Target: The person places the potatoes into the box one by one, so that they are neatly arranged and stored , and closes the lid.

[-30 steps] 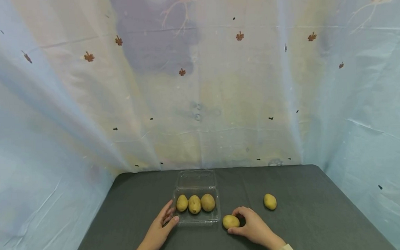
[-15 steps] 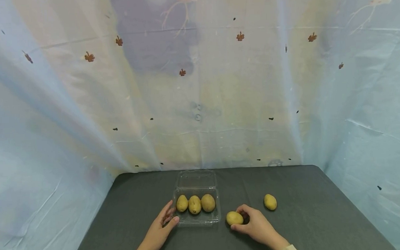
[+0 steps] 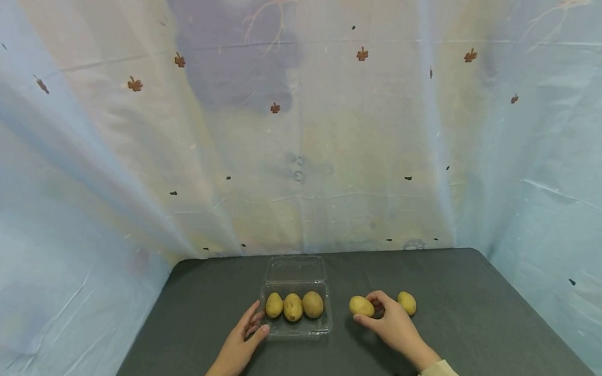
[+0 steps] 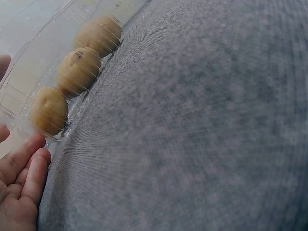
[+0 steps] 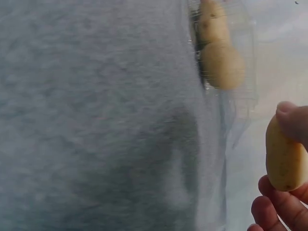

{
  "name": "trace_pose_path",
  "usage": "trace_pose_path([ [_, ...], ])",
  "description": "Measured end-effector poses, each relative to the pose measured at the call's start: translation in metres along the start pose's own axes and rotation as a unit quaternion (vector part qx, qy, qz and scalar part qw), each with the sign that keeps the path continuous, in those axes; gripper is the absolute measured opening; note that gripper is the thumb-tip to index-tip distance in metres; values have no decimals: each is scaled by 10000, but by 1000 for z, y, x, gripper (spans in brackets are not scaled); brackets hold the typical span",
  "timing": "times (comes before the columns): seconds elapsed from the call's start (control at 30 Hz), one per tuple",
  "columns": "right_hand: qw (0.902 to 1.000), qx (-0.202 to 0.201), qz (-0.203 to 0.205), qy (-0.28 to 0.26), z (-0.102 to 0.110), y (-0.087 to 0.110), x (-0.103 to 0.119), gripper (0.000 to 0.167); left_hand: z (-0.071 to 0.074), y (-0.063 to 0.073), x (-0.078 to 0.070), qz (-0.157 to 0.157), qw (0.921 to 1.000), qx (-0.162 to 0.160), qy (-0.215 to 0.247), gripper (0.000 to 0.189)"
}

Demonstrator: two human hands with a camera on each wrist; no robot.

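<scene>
A clear plastic clamshell box (image 3: 296, 331) stands with its lid (image 3: 295, 270) raised, and three potatoes (image 3: 293, 308) sit side by side in its base. At the box's left side is my left hand (image 3: 238, 345), thumb and fingers spread. In the left wrist view its fingertips (image 4: 36, 139) lie by the box corner, close to the nearest potato (image 4: 49, 110). My right hand (image 3: 392, 323) pinches another potato (image 3: 361, 306) between thumb and fingers, lifted above the cloth, right of the box. In the right wrist view that potato (image 5: 283, 156) hangs clear of the table.
One more potato (image 3: 407, 302) lies on the table just behind my right hand, partly covered by it. A dark grey cloth (image 3: 200, 302) covers the table. Pale printed curtains (image 3: 332, 220) rise at the back and both sides.
My right hand has lifted the potato off the table and moved it rightward and farther back, toward the loose potato. My left hand stays in place at the box.
</scene>
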State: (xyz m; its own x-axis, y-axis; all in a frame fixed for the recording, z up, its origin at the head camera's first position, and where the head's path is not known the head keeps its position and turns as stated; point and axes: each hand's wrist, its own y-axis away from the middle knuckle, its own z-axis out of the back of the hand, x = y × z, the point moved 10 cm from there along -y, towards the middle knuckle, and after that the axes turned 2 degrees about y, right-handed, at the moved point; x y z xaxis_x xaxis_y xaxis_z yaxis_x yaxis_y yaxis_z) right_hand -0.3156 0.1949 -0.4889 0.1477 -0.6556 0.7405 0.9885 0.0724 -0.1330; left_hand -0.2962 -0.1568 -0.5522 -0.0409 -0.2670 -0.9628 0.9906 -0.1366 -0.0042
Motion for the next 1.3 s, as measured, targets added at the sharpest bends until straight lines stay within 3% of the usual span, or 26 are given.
trace_pose_path([
  [0.27,9994,-44,329,-109,-2,-7,29,47,1,0,-3,-50,9999,-99,46,71],
  [0.83,9898,814,1159,-154,-61,-16,100,42,1,2,-4,-173,9998,7,-109,71],
  [1.3,9825,1286,1346,102,-106,-15,116,43,2,4,-6,-219,9996,-130,-151,71],
])
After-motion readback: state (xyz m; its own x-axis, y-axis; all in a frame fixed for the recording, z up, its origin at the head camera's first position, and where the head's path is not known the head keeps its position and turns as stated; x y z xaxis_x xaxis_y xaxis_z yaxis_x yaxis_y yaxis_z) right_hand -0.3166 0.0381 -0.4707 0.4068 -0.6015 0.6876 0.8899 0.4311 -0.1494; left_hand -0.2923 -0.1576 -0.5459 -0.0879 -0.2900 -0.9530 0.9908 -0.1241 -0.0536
